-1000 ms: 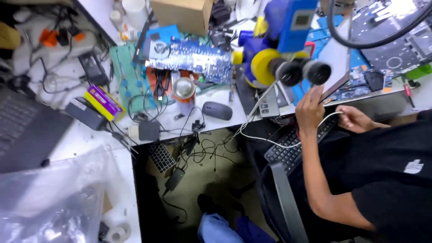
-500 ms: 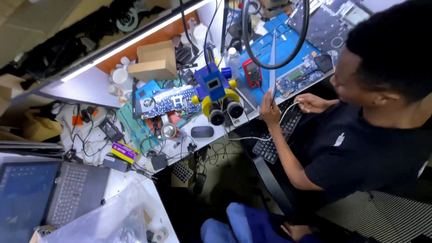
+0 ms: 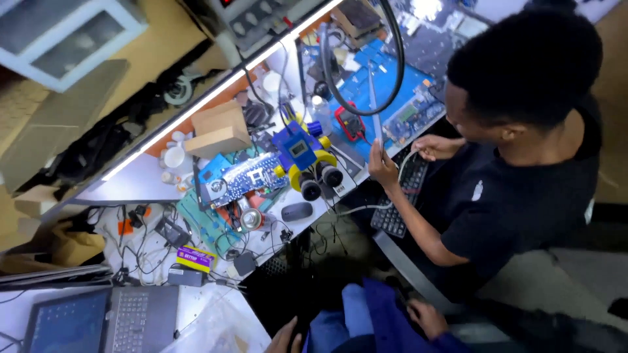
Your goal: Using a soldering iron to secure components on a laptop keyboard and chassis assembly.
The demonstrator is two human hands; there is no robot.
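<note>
Two hands of the wearer showed at the bottom edge of the view. The left hand (image 3: 286,337) was cut off by the frame, with only fingertips visible, so its state could not be determined. The right hand (image 3: 428,318) lay on blue cloth (image 3: 366,320) over the lap; whether it gripped the cloth could not be determined. The cloth sat between the two hands, below the front edge of the counter (image 3: 140,180).

At the near left corner of the counter stood an open laptop (image 3: 98,320), with a clear plastic bag (image 3: 222,323) just beside it. Loose cables covered the surface behind them. Near the front edge lay a dark computer mouse (image 3: 296,211), and behind it a blue and yellow microscope (image 3: 302,157) stood beside a circuit board (image 3: 245,178). A cardboard box (image 3: 219,131) sat toward the back edge.

A co-worker in a black shirt sat at the right end of the counter. One co-worker's hand (image 3: 383,167) held a thin upright tool above a black keyboard (image 3: 399,196). A black ring lamp (image 3: 363,59) hung over that end and partly blocked the boards beneath it.
</note>
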